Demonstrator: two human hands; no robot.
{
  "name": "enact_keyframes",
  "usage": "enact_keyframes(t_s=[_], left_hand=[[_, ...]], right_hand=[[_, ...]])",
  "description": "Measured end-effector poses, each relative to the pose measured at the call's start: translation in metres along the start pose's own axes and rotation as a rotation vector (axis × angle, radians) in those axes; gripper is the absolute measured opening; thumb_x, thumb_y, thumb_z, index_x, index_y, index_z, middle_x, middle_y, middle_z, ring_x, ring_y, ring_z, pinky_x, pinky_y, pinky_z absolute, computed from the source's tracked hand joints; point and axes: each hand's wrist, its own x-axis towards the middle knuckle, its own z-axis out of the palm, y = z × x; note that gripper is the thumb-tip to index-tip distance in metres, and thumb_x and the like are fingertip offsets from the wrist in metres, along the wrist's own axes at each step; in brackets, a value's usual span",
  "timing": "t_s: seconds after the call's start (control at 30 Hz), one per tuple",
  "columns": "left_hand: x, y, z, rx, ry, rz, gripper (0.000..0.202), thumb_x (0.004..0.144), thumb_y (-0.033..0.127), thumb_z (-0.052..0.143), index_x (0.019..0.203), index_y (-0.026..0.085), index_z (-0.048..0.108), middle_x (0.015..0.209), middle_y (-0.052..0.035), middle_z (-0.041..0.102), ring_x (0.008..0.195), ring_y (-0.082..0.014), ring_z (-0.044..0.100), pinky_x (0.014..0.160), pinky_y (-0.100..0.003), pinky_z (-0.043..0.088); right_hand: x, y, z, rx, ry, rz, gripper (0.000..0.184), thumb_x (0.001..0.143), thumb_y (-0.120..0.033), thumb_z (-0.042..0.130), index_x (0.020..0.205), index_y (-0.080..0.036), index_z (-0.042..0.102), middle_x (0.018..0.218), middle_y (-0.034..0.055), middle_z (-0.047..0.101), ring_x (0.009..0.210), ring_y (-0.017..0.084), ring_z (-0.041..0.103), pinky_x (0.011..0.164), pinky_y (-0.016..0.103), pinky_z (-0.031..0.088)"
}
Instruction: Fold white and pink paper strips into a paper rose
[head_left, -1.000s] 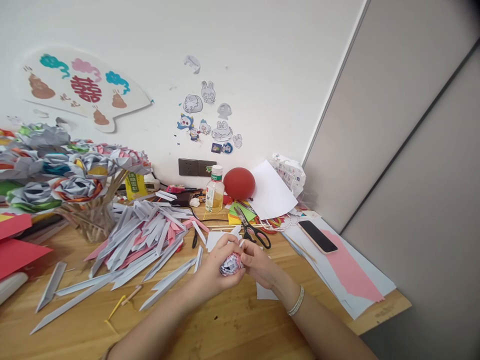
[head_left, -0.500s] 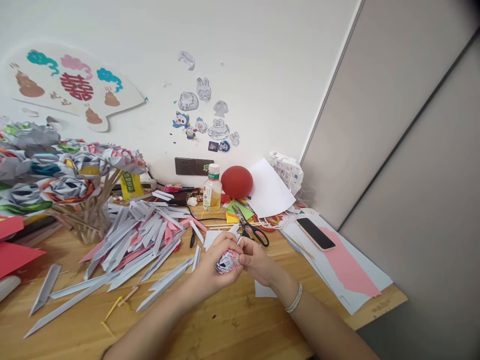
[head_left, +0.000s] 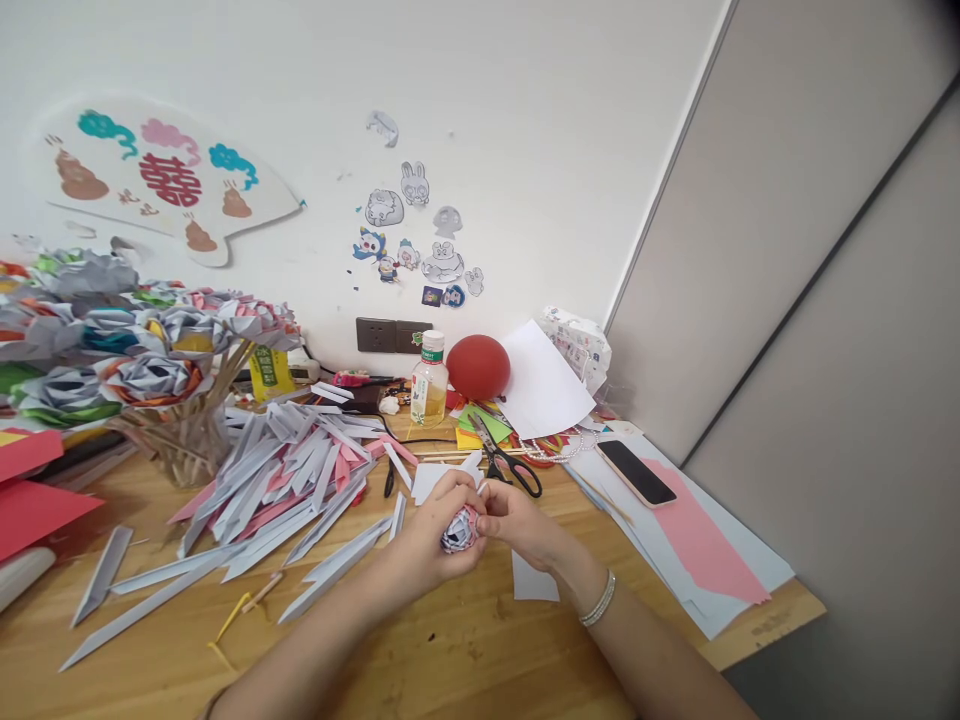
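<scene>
My left hand (head_left: 444, 535) is wrapped round a small folded paper flower (head_left: 459, 530) of white and pink layers. The flower's patterned face points toward me, above the wooden table. My right hand (head_left: 517, 522) pinches the flower's right edge with thumb and fingers; a small white bit of paper shows at the fingertips. Just beyond my hands lie a pair of scissors (head_left: 504, 458) with black handles and a white paper piece (head_left: 435, 480). Another white paper piece (head_left: 534, 580) is partly under my right wrist.
A heap of folded paper strips (head_left: 292, 470) covers the left-middle of the table. Behind it, finished paper flowers (head_left: 154, 378) stand in a clear container. A bottle (head_left: 428, 385), a red balloon (head_left: 478, 367) and a white sheet (head_left: 544, 385) are at the wall. A phone (head_left: 637, 473) rests on paper sheets at right.
The camera view has shifted slightly, so everything sits a little further right and lower. My left fingers have shifted slightly on the flower; my right hand still pinches its edge.
</scene>
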Motion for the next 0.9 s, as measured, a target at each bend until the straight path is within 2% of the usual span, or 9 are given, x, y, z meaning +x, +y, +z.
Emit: enact_keyframes(t_s=[0.13,0.27,0.4,0.57,0.67,0.77,0.9], left_hand=[[-0.002,-0.002,0.001,0.028,0.031,-0.019,0.024,0.076,0.017,0.05,0.099,0.022,0.042,0.1,-0.005,0.045,0.096,-0.0168,0.045,0.085,-0.029,0.039],[-0.005,-0.013,0.007,0.078,0.106,-0.061,0.044,0.071,0.02,0.058,0.108,0.023,0.035,0.109,-0.007,0.045,0.104,-0.0207,0.044,0.089,-0.034,0.038],[-0.007,-0.024,0.012,0.134,0.096,-0.081,0.058,0.067,0.023,0.063,0.115,0.023,0.03,0.115,-0.0089,0.043,0.108,-0.0241,0.044,0.091,-0.038,0.038],[-0.007,-0.032,0.017,0.117,0.07,-0.107,0.063,0.067,0.022,0.062,0.12,0.024,0.028,0.12,-0.0092,0.041,0.113,-0.0247,0.041,0.095,-0.04,0.036],[-0.008,-0.033,0.02,0.075,0.06,-0.133,0.074,0.064,0.02,0.064,0.125,0.023,0.022,0.126,-0.0109,0.036,0.119,-0.0256,0.036,0.099,-0.041,0.032],[-0.009,-0.032,0.022,0.025,0.023,-0.145,0.082,0.065,0.015,0.061,0.131,0.022,0.013,0.131,-0.012,0.031,0.123,-0.0251,0.03,0.101,-0.042,0.03],[-0.01,-0.033,0.022,-0.041,-0.023,-0.185,0.078,0.07,0.012,0.051,0.134,0.021,0.007,0.135,-0.0134,0.028,0.125,-0.0234,0.028,0.1,-0.042,0.03]], right_hand=[[-0.002,-0.009,-0.002,-0.048,0.008,-0.077,0.033,0.065,-0.044,0.066,0.073,-0.016,0.051,0.071,-0.0018,0.048,0.069,0.011,0.046,0.066,0.024,0.037],[-0.002,-0.016,-0.001,-0.134,0.097,-0.146,0.026,0.074,-0.041,0.059,0.074,-0.016,0.055,0.07,-0.0013,0.05,0.068,0.011,0.048,0.066,0.025,0.039],[0.0,-0.015,0.0,-0.112,0.197,-0.119,0.025,0.069,-0.038,0.064,0.08,-0.018,0.056,0.074,-0.0008,0.053,0.07,0.012,0.051,0.066,0.026,0.042],[0.004,-0.009,-0.002,-0.157,0.248,-0.118,0.024,0.067,-0.034,0.066,0.082,-0.018,0.058,0.08,0.0005,0.057,0.077,0.014,0.054,0.07,0.027,0.043],[0.007,-0.005,-0.004,-0.147,0.277,-0.089,0.024,0.065,-0.033,0.068,0.081,-0.017,0.059,0.078,0.0001,0.057,0.075,0.013,0.054,0.069,0.027,0.043],[0.008,-0.001,-0.008,-0.12,0.251,-0.03,0.026,0.065,-0.036,0.067,0.08,-0.016,0.059,0.076,-0.0001,0.056,0.071,0.012,0.053,0.065,0.025,0.043],[0.008,0.005,-0.015,-0.132,0.216,0.05,0.028,0.067,-0.039,0.065,0.083,-0.017,0.058,0.073,-0.0003,0.055,0.067,0.012,0.052,0.062,0.025,0.043]])
